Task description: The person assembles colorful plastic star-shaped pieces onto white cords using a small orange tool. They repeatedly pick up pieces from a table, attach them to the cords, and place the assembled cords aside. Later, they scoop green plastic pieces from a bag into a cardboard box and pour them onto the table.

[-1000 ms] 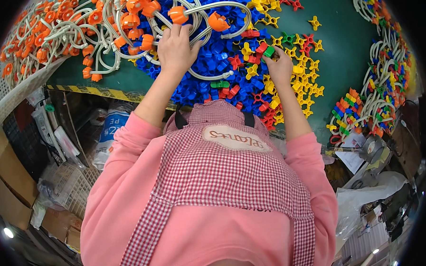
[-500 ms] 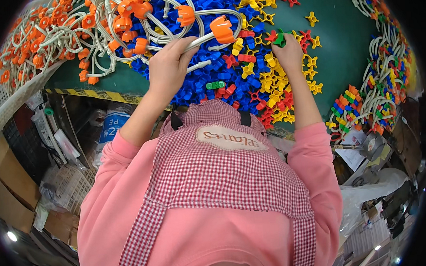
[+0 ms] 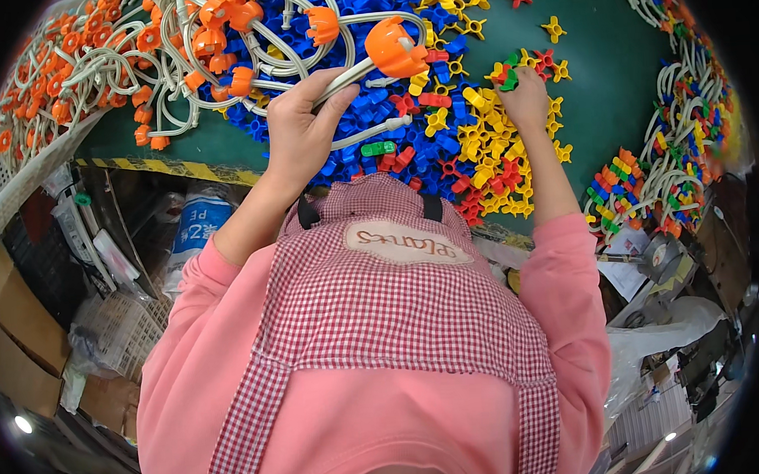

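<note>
My left hand [image 3: 300,126] grips a white braided cord [image 3: 345,77] near its end, thumb and fingers closed round it. At that end sits an orange cup-shaped plastic piece [image 3: 395,50], just beyond my fingertips. Over to the right, my right hand [image 3: 526,102] pinches a small green plastic piece [image 3: 508,80]. Red and yellow pieces lie right by its fingertips, and I cannot tell if any of these is also held. Beneath both hands spreads a heap of blue plastic pieces [image 3: 353,111], with yellow three-armed pieces [image 3: 487,139] toward the right.
White cords with orange pieces [image 3: 93,67] are piled at the left, partly over a pale perforated basket [image 3: 38,180]. Bundles of cords with multicoloured pieces [image 3: 680,139] lie along the right edge of the green table [image 3: 597,83]. Yellow-black tape [image 3: 169,167] marks the table's near edge.
My right hand has shifted slightly right and nearer with the green piece, which has turned. The orange piece on the cord in my left hand has tilted a little.
</note>
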Demonstrator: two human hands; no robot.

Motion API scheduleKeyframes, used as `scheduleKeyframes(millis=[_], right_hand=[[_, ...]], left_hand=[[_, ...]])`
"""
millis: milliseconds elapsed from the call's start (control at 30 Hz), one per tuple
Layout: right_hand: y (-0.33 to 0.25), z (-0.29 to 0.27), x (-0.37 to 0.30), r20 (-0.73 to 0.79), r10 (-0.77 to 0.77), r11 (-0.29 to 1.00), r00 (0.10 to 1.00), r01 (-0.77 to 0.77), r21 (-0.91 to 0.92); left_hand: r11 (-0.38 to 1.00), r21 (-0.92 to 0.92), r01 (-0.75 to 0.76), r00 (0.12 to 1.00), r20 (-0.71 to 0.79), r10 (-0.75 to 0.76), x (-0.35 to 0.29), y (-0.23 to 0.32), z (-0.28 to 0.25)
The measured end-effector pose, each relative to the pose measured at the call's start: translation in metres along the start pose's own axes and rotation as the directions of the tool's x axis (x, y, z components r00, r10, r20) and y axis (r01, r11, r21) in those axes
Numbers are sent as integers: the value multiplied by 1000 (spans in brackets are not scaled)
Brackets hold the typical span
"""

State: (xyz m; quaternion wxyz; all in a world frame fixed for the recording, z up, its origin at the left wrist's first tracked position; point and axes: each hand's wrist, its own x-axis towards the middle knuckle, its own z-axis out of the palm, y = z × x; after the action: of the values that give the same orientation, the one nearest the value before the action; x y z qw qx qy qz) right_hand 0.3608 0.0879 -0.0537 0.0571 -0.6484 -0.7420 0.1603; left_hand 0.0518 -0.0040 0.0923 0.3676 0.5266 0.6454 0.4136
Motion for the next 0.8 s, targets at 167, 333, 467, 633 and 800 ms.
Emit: scheduleKeyframes(millis=[167, 333, 467, 633, 800], right_hand=[[4, -21, 11, -140, 123, 992, 982, -119, 38], [29, -44, 25, -9, 325, 939, 946, -322, 118], [55, -51, 4, 104, 460, 888, 882, -460, -29], [46, -25, -9, 44, 116, 983, 992, -121, 141], [-40, -14, -17, 23, -186, 958, 982, 177, 225]], left_hand=[[999, -40, 3, 1000, 18, -2, 5, -1, 7], [1000, 3, 13, 999, 36, -13, 7, 6, 13], [997, -69, 31, 998, 54, -28, 10, 7, 17], [985, -172, 33, 999, 44, -26, 10, 7, 27], [981, -176, 79, 997, 5, -79, 11, 0, 23]])
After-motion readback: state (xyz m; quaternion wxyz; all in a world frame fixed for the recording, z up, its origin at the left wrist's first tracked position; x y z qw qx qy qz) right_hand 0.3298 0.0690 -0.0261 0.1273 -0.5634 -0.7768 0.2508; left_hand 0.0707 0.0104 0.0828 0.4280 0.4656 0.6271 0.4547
